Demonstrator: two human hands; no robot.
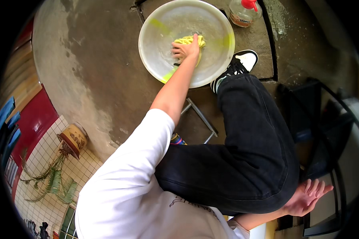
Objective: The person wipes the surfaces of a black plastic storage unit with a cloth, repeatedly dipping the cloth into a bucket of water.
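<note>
In the upper middle, my left hand (185,50) is inside a large, round, pale translucent basin (215,67) with yellow-green patches. A crumpled yellow cloth (188,40) lies under this hand, gripped at the thumb, against the basin's inner surface. The fingers are blurred and point left; part of the cloth is hidden. A small dark spot shows beside the wrist, too unclear to name. My right hand (305,197) is at the lower right, just past my bent knee. Its fingers are loosely curled and apart, with nothing in them.
A clear plastic bottle (243,16) with a red top stands right of the basin. My black-and-white shoe (242,61) is against its rim. Metal legs (202,116) show below. A potted plant (73,139) stands left; a dark chair-like object (314,119) is at right.
</note>
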